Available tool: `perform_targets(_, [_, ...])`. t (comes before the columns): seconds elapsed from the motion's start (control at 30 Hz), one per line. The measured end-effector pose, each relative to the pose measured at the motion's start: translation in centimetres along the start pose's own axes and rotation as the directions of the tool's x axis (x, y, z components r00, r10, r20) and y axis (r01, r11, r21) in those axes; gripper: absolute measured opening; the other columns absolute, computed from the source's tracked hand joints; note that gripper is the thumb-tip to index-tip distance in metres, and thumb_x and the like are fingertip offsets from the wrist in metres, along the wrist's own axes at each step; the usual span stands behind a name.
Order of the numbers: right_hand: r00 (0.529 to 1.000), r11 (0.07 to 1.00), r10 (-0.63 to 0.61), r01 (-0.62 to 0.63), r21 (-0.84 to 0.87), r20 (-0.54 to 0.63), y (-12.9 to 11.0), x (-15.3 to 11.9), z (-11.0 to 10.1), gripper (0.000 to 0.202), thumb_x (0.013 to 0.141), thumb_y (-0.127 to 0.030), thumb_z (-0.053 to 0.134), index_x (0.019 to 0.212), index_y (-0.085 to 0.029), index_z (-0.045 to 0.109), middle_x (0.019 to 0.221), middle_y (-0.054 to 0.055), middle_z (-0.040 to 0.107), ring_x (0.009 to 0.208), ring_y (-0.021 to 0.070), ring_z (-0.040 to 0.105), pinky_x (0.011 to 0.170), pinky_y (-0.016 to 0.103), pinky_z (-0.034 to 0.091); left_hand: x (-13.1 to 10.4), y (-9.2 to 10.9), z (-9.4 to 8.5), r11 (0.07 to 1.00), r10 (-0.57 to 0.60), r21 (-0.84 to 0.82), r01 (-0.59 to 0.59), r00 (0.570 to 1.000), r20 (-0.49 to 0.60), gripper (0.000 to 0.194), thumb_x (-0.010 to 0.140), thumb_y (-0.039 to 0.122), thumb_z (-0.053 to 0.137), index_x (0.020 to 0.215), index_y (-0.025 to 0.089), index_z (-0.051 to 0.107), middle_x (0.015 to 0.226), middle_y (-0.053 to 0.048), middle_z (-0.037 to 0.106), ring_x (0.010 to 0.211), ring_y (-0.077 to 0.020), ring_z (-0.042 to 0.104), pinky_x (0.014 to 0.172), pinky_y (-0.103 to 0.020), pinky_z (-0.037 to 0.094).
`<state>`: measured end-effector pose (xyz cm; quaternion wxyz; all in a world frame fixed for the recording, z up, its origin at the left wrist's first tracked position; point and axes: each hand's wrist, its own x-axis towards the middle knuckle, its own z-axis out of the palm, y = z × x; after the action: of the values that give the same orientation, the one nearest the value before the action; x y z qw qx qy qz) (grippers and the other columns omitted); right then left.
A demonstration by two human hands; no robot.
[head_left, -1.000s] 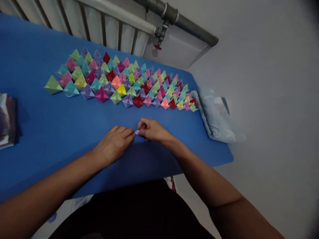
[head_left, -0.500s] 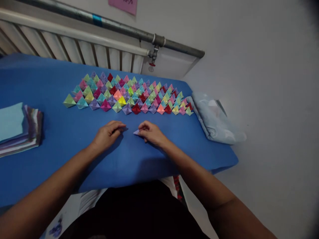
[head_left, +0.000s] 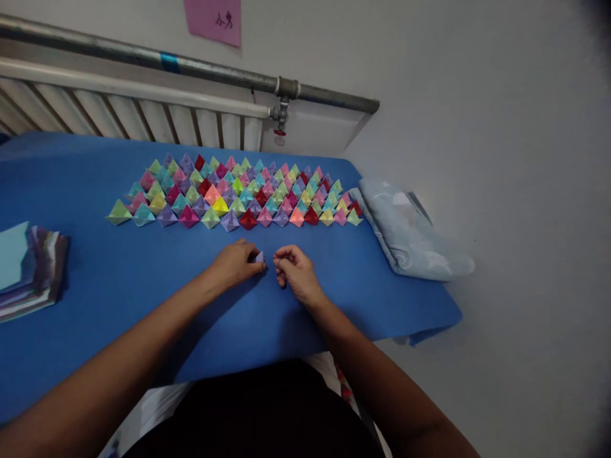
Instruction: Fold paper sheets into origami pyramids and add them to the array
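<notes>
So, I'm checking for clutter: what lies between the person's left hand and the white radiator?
In the head view, rows of colourful folded paper pieces on the blue tabletop separate the left hand from the radiator.

From afar I see a blue-covered table (head_left: 260,321) bearing rows of origami boats (head_left: 237,186); left of these, a paper stack (head_left: 14,257); right, a folded pale-blue blanket (head_left: 405,238).

1. Pink note (head_left: 212,20) with dark writing, on the pale wall (head_left: 468,102).
2. Grey pipe (head_left: 219,73) with a blue band, above a white radiator (head_left: 207,130).
3. Red-handled valve (head_left: 282,114) under the pipe.
4. Folded pale blue blanket (head_left: 405,235) on the desk (head_left: 382,312).
</notes>
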<state>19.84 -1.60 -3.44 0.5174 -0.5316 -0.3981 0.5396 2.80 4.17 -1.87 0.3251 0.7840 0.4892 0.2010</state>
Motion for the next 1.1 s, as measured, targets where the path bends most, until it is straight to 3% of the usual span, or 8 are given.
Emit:
perform_targets(0.13, [0.999,0.999,0.053,-0.053,0.012,0.003,-0.5,0.8,-0.4,0.021,0.065,-0.029,0.063,0.082,-0.021,0.054,0.063,-0.008,0.052,0.041,0.0057,0.043,0.035,0.019,0.035,0.5,0.4,0.4,0.996,0.025,0.086,-0.024,1.000,-0.017,0.014,0.071,0.029,0.069,0.079,0.018,0.070,0.073,-0.001,0.060,0.066,-0.0184,0.058,0.063,-0.030,0.045])
perform_targets(0.23, [0.996,0.995,0.083,-0.081,-0.056,0.035,-1.8,2.3,-0.4,0.020,0.069,-0.029,0.064,0.085,-0.022,0.056,0.061,-0.008,0.052,0.041,0.0066,0.045,0.034,0.018,0.034,0.5,0.0,0.2,0.986,0.164,0.055,-0.160,0.984,-0.067,0.016,0.079,0.028,0.063,0.090,0.018,0.068,0.081,-0.002,0.062,0.067,-0.0164,0.059,0.062,-0.029,0.048])
perform_targets(0.37, [0.984,0.992,0.127,-0.125,-0.028,0.128,-4.0,4.5,0.2,0.018,0.074,-0.031,0.066,0.087,-0.021,0.060,0.073,-0.003,0.059,0.051,0.0082,0.054,0.037,0.017,0.037,1.1,-0.9,-0.1,0.875,0.483,0.137,-0.464,0.826,-0.291,0.018,0.092,0.024,0.053,0.106,0.019,0.063,0.105,-0.007,0.065,0.090,-0.0180,0.066,0.077,-0.030,0.056])
perform_targets(0.43, [0.971,0.990,0.139,-0.140,-0.011,0.196,-4.3,5.2,0.5,0.019,0.074,-0.033,0.068,0.087,-0.020,0.061,0.073,-0.002,0.061,0.051,0.0086,0.055,0.039,0.018,0.039,1.3,-1.4,0.0,0.830,0.558,0.232,-0.508,0.743,-0.370,0.020,0.095,0.019,0.051,0.112,0.020,0.061,0.112,-0.009,0.065,0.103,-0.0198,0.065,0.088,-0.033,0.056])
perform_targets(0.5, [0.969,0.993,0.106,-0.113,0.018,0.223,-4.0,5.6,0.9,0.023,0.071,-0.033,0.071,0.087,-0.020,0.062,0.068,-0.003,0.061,0.050,0.0083,0.055,0.043,0.019,0.042,1.3,-1.8,0.2,0.817,0.576,0.263,-0.512,0.709,-0.407,0.023,0.095,0.017,0.050,0.116,0.020,0.060,0.113,-0.009,0.065,0.108,-0.0209,0.064,0.094,-0.037,0.055])
perform_targets(0.77, [0.986,1.000,0.027,-0.025,-0.013,0.167,-1.6,5.7,1.8,0.015,0.066,-0.027,0.068,0.075,-0.021,0.057,0.058,-0.007,0.058,0.049,0.0089,0.056,0.052,0.022,0.044,1.0,-2.0,-0.2,0.907,0.223,-0.258,-0.333,0.899,-0.376,0.023,0.088,0.020,0.056,0.110,0.023,0.060,0.113,-0.008,0.060,0.103,-0.0206,0.065,0.091,-0.039,0.058])
perform_targets(0.9, [0.984,0.971,-0.155,0.169,-0.169,0.093,-1.4,5.4,2.0,0.008,0.073,-0.027,0.063,0.078,-0.023,0.058,0.071,-0.003,0.060,0.062,0.0115,0.059,0.060,0.024,0.048,0.9,-1.6,-0.8,0.903,0.171,-0.309,-0.298,0.911,-0.376,0.017,0.085,0.023,0.060,0.101,0.022,0.063,0.109,-0.007,0.061,0.106,-0.0223,0.062,0.092,-0.040,0.057])
perform_targets(1.1, [0.887,0.789,-0.431,0.459,-0.408,0.165,-1.6,4.9,1.7,0.005,0.082,-0.020,0.058,0.083,-0.023,0.061,0.087,0.001,0.064,0.078,0.0137,0.060,0.075,0.028,0.051,0.3,-1.4,-0.6,0.906,0.020,-0.389,-0.167,0.935,-0.355,0.019,0.080,0.033,0.071,0.094,0.021,0.064,0.103,-0.005,0.064,0.087,-0.0191,0.067,0.079,-0.033,0.060])
